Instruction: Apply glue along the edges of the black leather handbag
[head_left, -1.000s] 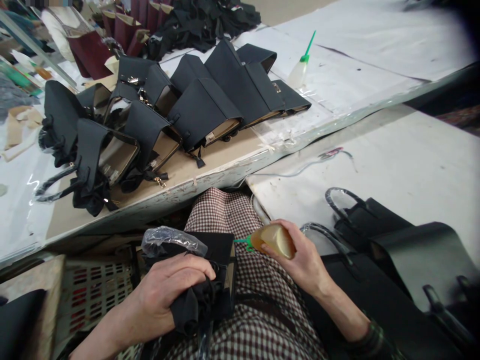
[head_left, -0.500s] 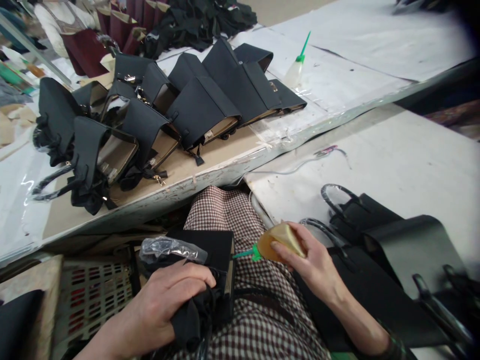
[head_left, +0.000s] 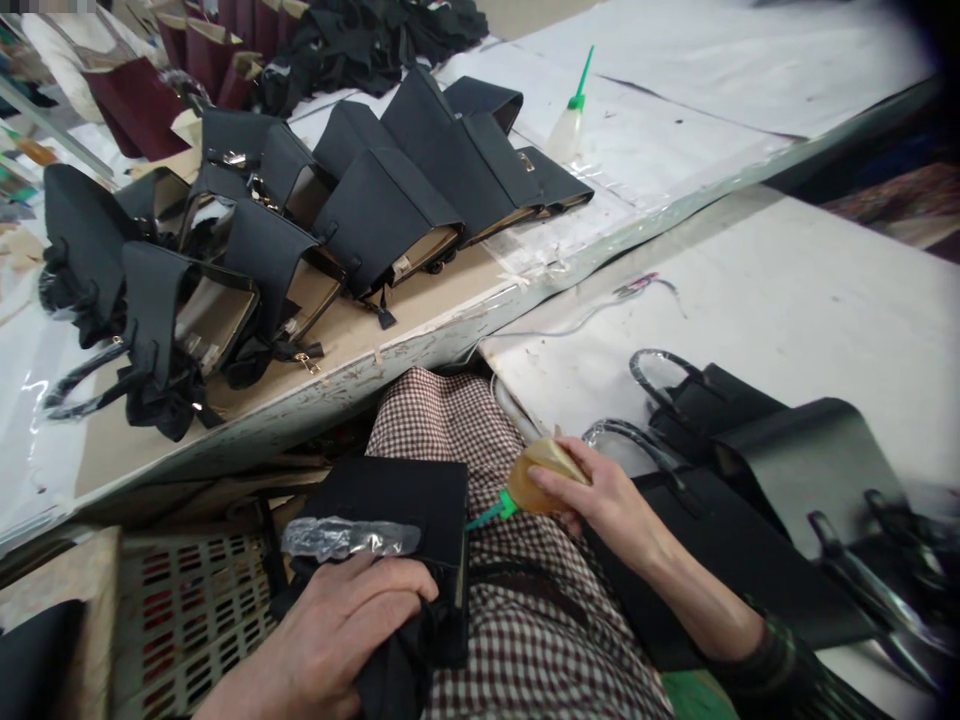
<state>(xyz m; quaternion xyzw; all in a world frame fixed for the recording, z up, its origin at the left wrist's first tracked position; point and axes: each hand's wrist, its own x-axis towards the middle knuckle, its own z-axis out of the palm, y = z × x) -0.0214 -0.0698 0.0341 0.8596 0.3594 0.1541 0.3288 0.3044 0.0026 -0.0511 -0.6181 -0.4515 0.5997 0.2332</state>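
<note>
A black handbag [head_left: 405,485] lies across my lap, its edge turned to the right and its handle wrapped in clear plastic. My left hand [head_left: 352,620] is closed over the near part of this bag, gripping its gathered black material. In my right hand [head_left: 589,490] is a squeeze bottle [head_left: 536,478] of amber liquid, probably glue, with a green cap and a long thin green nozzle. The bottle is tilted, and its nozzle tip points left at the bag's right edge; whether it touches cannot be made out. A checked apron shows beneath the bag.
Several black bag bodies [head_left: 390,215] stand on the far table, with a second green-nozzled bottle [head_left: 568,130] behind them. More black bags [head_left: 720,540] lie on the right table. A plastic crate [head_left: 195,610] stands at lower left. A person [head_left: 75,50] is at the far left, near maroon bags [head_left: 139,105].
My right hand and the bottle have shifted slightly left, with the nozzle tilted more downward. The bag has turned a little under my left hand, showing more of its black face. The camera view has shifted.
</note>
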